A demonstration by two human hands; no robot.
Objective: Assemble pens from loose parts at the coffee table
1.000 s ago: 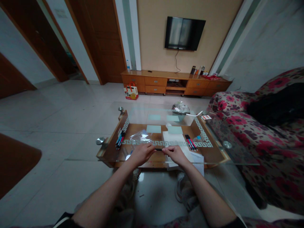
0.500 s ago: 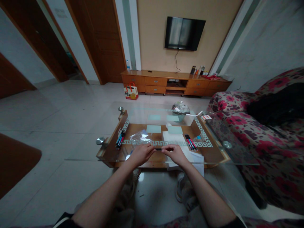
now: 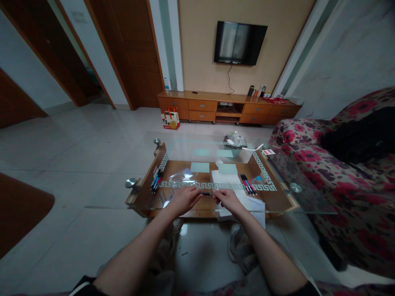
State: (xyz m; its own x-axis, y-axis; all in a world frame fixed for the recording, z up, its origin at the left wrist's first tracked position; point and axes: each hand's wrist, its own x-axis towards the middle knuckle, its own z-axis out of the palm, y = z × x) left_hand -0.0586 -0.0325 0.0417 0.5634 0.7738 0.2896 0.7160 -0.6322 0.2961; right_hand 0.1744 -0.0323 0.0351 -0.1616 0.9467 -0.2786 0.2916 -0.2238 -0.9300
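My left hand (image 3: 184,199) and my right hand (image 3: 227,200) meet over the near edge of a glass-topped coffee table (image 3: 145,193). Between their fingertips they pinch a thin dark pen (image 3: 206,193), one hand at each end. A bunch of pens (image 3: 156,180) lies on the table's left side and another bunch of red and black pens (image 3: 247,184) on its right. A clear plastic bag (image 3: 182,177) lies just beyond my left hand. White paper sheets (image 3: 226,179) lie under and beyond my right hand.
A floral sofa (image 3: 339,181) with a black item on it stands at the right. A bowl-like heap of wrappers (image 3: 235,139) sits at the table's far end. Beyond are a wooden TV cabinet (image 3: 228,107), a wall TV (image 3: 239,43) and a gift bag (image 3: 170,118) on the tiled floor.
Both hands stay on the pen. My right hand's fingers have shifted slightly along its end; nothing else moved.
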